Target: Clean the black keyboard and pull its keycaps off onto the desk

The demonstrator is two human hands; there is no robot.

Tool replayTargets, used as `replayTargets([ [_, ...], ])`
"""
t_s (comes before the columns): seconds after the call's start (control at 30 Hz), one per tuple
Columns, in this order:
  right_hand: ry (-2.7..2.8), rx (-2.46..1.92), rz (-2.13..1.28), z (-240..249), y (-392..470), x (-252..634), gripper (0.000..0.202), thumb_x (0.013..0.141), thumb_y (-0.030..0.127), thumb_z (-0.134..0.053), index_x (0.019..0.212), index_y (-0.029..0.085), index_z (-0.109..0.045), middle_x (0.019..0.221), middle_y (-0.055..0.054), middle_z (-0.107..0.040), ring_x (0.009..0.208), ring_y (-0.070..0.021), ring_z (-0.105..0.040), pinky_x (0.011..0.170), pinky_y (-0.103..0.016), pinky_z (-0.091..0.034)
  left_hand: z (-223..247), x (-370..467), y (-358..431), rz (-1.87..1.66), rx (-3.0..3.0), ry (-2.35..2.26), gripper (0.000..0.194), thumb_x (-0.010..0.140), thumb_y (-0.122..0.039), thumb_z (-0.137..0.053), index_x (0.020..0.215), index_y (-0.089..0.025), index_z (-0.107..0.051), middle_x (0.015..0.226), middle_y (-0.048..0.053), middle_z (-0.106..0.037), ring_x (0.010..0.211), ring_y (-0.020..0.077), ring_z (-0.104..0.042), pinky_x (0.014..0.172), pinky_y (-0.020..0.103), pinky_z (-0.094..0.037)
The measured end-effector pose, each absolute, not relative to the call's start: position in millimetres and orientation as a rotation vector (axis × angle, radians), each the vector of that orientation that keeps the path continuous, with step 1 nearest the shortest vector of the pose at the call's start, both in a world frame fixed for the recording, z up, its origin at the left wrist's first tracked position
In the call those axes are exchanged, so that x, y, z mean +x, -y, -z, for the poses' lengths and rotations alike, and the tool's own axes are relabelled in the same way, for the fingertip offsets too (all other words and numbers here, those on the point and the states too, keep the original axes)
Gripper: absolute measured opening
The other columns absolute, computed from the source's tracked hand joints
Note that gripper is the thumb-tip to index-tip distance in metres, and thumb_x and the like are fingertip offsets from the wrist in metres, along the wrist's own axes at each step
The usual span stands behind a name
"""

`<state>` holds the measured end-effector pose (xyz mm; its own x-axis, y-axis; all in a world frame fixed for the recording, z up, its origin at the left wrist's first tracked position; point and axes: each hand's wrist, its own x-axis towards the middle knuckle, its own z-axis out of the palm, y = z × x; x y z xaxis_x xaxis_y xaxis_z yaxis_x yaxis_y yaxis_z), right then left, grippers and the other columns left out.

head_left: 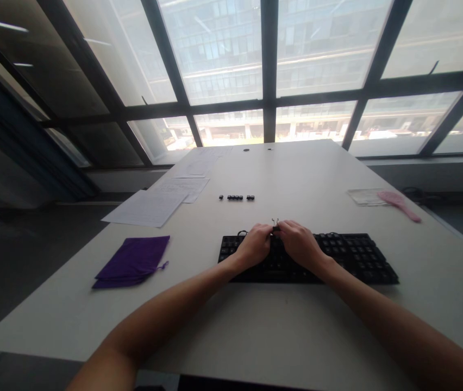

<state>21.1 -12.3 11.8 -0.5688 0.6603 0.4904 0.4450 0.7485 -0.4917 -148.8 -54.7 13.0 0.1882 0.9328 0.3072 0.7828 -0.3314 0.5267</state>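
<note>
My left hand (258,243) and my right hand (299,243) meet above the keyboard, fingers closed. Between their fingertips is a wire keycap puller (275,224), a small black piece with two thin metal prongs pointing up and away from me. Its lower part is hidden by the fingers, and I cannot make out whether a keycap sits in it. Below the hands lies a black keyboard (349,258), its middle largely covered by them. Beyond it, several loose black keycaps (235,197) stand in a broken row on the white table.
A purple drawstring pouch (133,262) lies on the white table (199,320) to the left. Paper sheets (150,207) are spread behind it. At the right, a pink hairbrush (400,203) partly overlaps a pale packet (362,196). Large windows (215,54) rise past the far edge.
</note>
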Motion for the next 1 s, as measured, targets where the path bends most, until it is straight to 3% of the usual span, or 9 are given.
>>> replayTargets([
  [0.2,2.055,-0.904,-0.701,-11,7,24,0.02,0.094,0.027,-0.048,0.076,0.022,-0.054,0.068,-0.001,-0.061,0.064,-0.0181,-0.053,0.063,-0.029,-0.036,-16,-147,57,-0.915,2.24,-1.587,0.017,0.09,-0.022,-0.06,0.102,-0.022,-0.072,0.101,0.007,-0.074,0.1,0.0231,-0.064,0.096,0.037,-0.047],
  [0.33,1.999,-0.9,-0.783,-13,4,25,0.02,0.092,0.028,-0.05,0.073,0.022,-0.055,0.065,0.001,-0.061,0.063,-0.0172,-0.051,0.061,-0.029,-0.035,-17,-146,49,-0.86,2.18,-1.647,0.012,0.086,-0.028,-0.068,0.095,-0.022,-0.074,0.095,0.006,-0.075,0.093,0.0227,-0.066,0.089,0.035,-0.05],
  [0.47,1.967,-0.895,-0.823,-12,3,25,0.021,0.091,0.028,-0.051,0.072,0.021,-0.054,0.065,0.001,-0.06,0.063,-0.0165,-0.051,0.061,-0.028,-0.035,-16,-145,43,-0.835,2.153,-1.676,0.011,0.086,-0.028,-0.069,0.09,-0.021,-0.075,0.09,0.005,-0.074,0.087,0.0226,-0.067,0.084,0.035,-0.052],
  [0.8,1.936,-0.869,-0.847,-8,0,23,0.021,0.091,0.028,-0.051,0.073,0.02,-0.057,0.066,0.001,-0.061,0.064,-0.0157,-0.052,0.061,-0.028,-0.037,-10,-146,48,-0.966,2.178,-1.609,0.011,0.086,-0.023,-0.071,0.097,-0.021,-0.075,0.096,0.004,-0.073,0.096,0.022,-0.064,0.092,0.035,-0.048],
  [1.0,1.822,-0.879,-0.943,-6,-3,24,0.017,0.092,0.031,-0.053,0.08,0.02,-0.059,0.072,-0.002,-0.068,0.065,-0.0169,-0.059,0.062,-0.028,-0.042,-12,-146,49,-1.057,2.129,-1.564,0.017,0.09,-0.03,-0.068,0.104,-0.025,-0.077,0.09,0.003,-0.071,0.083,0.0181,-0.065,0.081,0.03,-0.049],
])
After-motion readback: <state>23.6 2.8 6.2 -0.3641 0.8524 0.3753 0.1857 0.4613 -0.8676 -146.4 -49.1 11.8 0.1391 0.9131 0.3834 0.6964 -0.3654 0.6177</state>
